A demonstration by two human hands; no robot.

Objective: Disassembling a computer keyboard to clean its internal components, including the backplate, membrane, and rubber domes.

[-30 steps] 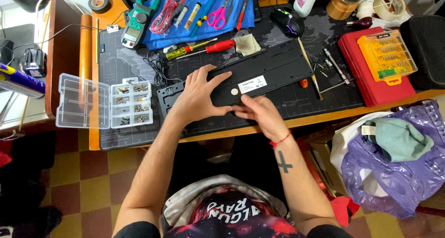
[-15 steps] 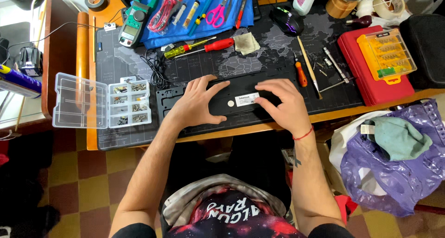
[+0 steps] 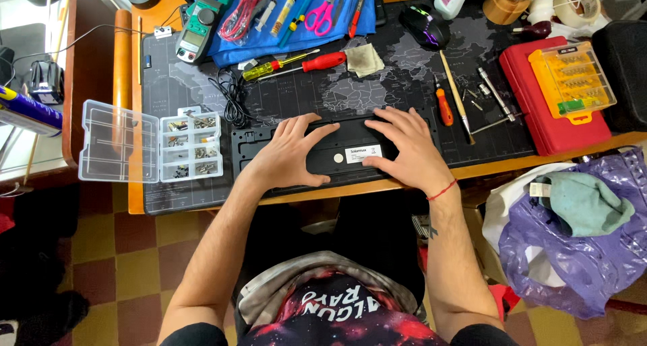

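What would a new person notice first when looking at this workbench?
First, the two hands: the left hand and right hand lie flat on a long black device, underside up, at the desk's near edge. Next, the red case with its yellow bit holder on the right, and the open clear parts box on the left.

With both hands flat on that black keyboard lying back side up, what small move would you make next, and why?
Probably press the back panel down along its edges to seat it. Both the left hand and the right hand lie spread flat on it, holding no tool, and the orange screwdriver lies untouched beside it.
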